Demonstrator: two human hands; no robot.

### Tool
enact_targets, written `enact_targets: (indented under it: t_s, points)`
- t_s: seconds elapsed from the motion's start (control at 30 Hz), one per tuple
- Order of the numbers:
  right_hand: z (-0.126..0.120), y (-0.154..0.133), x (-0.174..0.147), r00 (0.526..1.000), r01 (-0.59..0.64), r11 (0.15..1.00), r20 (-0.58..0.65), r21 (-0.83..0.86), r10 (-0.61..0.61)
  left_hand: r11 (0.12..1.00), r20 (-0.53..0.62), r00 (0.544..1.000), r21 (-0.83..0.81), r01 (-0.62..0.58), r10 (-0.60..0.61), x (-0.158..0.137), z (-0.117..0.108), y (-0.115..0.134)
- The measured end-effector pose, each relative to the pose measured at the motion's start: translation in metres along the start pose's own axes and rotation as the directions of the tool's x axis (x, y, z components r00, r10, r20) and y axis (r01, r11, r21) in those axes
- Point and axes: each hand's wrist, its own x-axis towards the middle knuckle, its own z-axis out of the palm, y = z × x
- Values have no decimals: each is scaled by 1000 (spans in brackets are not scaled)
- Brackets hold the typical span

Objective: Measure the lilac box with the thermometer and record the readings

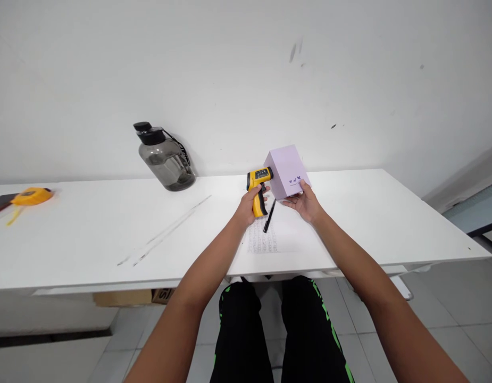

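Observation:
My left hand [248, 206] is wrapped round the handle of a yellow and black infrared thermometer [259, 175], shaped like a pistol. Its nose end is close against a lilac box [284, 165] with small dark butterflies printed low on its face. The box is tilted, and my right hand [305, 203] grips its lower right corner, thumb on the front and fingers beneath. Below them a black pen [269, 217] lies on a sheet of paper [285, 242] with rows of writing too small to read.
A grey see-through water bottle [166, 162] with a black lid stands by the wall, left of my hands. At the far left lie a yellow tape measure [32, 196] and a dark flat object [2, 203]. The white table [90, 229] ends in front of my knees.

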Motion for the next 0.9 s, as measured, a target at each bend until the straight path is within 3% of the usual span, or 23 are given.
enact_targets:
  t_s: [0.9]
  points:
    - [3,-1,-1,1000,13,999,-20,-44,-14,1000,24,1000,-17,-17,18,-6,4,2]
